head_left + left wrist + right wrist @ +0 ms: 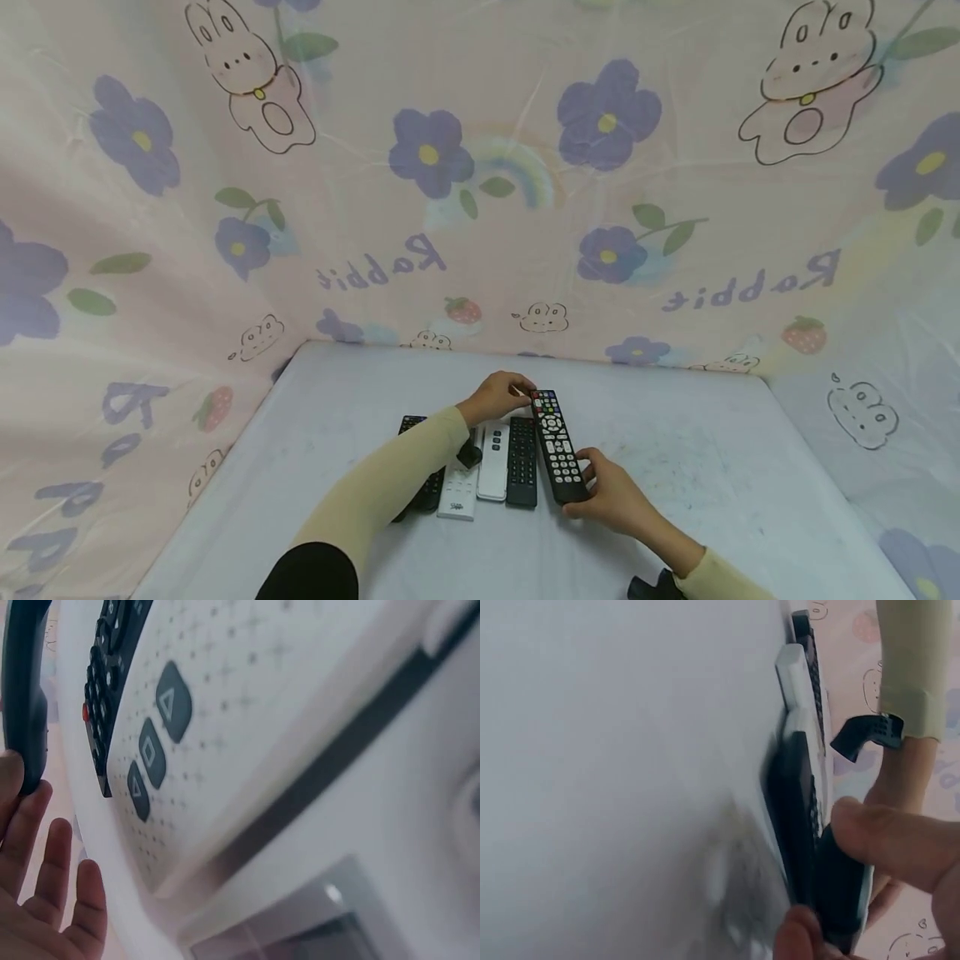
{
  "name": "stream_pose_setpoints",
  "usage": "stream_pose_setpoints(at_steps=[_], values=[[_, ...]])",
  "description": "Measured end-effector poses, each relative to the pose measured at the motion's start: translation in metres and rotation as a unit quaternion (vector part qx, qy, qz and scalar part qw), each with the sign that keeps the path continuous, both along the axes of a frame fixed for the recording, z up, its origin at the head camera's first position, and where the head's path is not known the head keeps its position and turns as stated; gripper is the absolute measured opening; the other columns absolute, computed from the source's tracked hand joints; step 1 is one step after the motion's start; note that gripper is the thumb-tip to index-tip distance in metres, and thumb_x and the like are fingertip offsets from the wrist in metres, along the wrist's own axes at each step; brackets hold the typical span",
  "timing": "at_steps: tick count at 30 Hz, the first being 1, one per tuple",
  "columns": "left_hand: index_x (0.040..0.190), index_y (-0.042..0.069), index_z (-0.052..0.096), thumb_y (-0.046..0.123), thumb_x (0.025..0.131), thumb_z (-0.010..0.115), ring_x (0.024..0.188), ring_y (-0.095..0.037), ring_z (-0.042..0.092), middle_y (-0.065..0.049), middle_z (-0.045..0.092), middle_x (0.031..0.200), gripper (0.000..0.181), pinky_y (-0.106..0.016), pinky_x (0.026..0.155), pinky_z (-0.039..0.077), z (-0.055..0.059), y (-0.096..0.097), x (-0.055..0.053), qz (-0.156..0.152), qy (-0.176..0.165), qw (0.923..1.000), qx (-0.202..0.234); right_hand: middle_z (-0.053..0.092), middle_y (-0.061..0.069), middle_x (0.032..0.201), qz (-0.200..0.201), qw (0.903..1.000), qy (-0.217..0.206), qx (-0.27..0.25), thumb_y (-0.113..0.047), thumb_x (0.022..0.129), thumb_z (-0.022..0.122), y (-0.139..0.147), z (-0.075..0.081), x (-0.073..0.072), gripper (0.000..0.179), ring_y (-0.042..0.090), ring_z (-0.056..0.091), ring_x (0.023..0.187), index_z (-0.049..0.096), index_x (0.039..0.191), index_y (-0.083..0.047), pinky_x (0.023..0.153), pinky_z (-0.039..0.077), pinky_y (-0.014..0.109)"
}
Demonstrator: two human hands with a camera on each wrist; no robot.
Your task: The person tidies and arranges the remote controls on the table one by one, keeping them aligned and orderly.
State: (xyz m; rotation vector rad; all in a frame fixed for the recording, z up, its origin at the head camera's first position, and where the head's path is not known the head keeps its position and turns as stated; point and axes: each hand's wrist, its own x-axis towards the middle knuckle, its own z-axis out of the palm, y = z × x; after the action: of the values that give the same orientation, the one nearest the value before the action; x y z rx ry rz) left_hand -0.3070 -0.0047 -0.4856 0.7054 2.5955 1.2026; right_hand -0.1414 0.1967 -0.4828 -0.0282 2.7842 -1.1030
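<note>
A long black remote control with white and coloured buttons is held between both hands, tilted at the right end of a row of remotes. My left hand pinches its far end; in the left wrist view thumb and forefinger meet at the tip of the remote, the other fingers loose. Its near end is gripped by my right hand, whose thumb and fingers show on the remote in the right wrist view. Just left lies another black remote, then a white remote with three dark buttons.
Farther left lie a white remote and a black remote, partly hidden by my left sleeve. All rest on a white-covered table. A printed curtain encloses its back and sides.
</note>
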Motion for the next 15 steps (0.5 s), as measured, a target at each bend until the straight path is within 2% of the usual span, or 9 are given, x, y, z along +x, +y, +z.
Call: stream_pose_setpoints(at_steps=[5, 9, 15], values=[[0.117, 0.018, 0.068, 0.023, 0.091, 0.068, 0.093, -0.009, 0.06, 0.003, 0.068, 0.109, 0.026, -0.024, 0.076, 0.051, -0.002, 0.003, -0.001, -0.022, 0.0, 0.9995, -0.024, 0.062, 0.007, 0.088, -0.004, 1.0, 0.003, 0.007, -0.017, 0.055, 0.092, -0.005, -0.005, 0.005, 0.084, 0.014, 0.059, 0.066, 0.049, 0.125, 0.002, 0.059, 0.05, 0.029], [0.117, 0.02, 0.068, 0.024, 0.091, 0.068, 0.094, -0.008, 0.061, 0.005, 0.068, 0.11, 0.027, -0.023, 0.077, 0.051, -0.007, 0.007, -0.001, -0.025, -0.005, 0.9989, -0.04, 0.061, 0.007, 0.088, -0.004, 0.9999, 0.005, 0.008, -0.019, 0.054, 0.093, -0.009, -0.009, 0.008, 0.086, 0.014, 0.058, 0.066, 0.048, 0.124, 0.003, 0.06, 0.05, 0.029], [0.117, 0.02, 0.068, 0.023, 0.09, 0.068, 0.098, -0.011, 0.063, 0.004, 0.069, 0.111, 0.027, -0.028, 0.086, 0.051, -0.007, 0.01, 0.003, -0.028, -0.011, 0.9981, -0.054, 0.062, 0.005, 0.084, -0.004, 0.9997, 0.015, 0.021, -0.022, 0.052, 0.093, -0.013, -0.013, 0.013, 0.085, 0.014, 0.057, 0.071, 0.048, 0.12, 0.003, 0.064, 0.049, 0.031]])
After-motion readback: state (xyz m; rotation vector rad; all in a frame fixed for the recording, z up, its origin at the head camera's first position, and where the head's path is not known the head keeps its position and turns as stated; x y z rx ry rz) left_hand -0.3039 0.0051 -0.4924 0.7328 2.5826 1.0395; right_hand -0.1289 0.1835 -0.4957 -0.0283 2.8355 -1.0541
